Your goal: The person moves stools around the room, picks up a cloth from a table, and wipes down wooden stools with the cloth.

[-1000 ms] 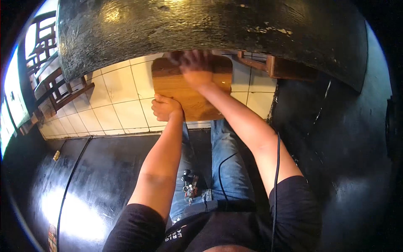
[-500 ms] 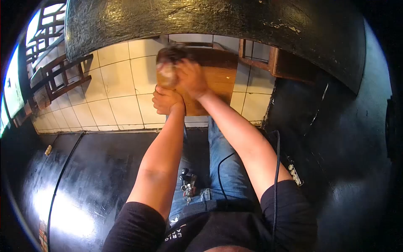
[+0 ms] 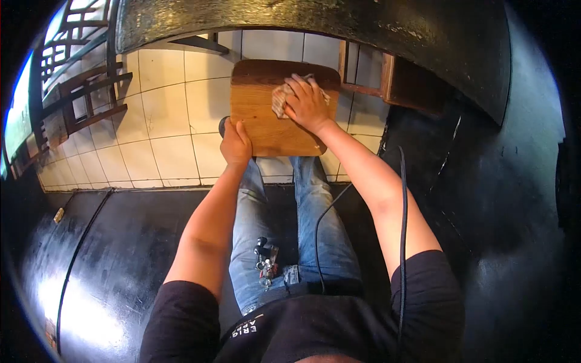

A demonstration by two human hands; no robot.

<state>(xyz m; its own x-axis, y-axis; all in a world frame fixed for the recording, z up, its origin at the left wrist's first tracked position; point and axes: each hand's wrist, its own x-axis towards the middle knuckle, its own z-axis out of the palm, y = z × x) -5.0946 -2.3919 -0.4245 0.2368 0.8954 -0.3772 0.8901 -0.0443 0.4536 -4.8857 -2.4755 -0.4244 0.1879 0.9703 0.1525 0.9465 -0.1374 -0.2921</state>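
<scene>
A flat wooden panel (image 3: pixel 266 118) with rounded corners, like a stool or chair seat, is in front of my legs; what supports it is hidden. At its left edge, my left hand (image 3: pixel 236 142) is closed, thumb on the top face and fingers around the side. My right hand (image 3: pixel 308 104) presses a crumpled, brownish checked cloth (image 3: pixel 281 101) against the upper right part of the panel. Part of the cloth is hidden under the palm and fingers.
A dark tabletop (image 3: pixel 315 17) spans the view beyond the panel. Wooden chairs (image 3: pixel 91 100) stand at the left, and another wooden piece (image 3: pixel 414 85) is under the table at right. Black cables (image 3: pixel 82 248) run over the dark floor; another cable (image 3: pixel 403 242) hangs by my right arm.
My right hand has moved right with the cloth, from the panel's left side to its upper right. My left hand has shifted slightly left and now grips the edge. More of the panel shows.
</scene>
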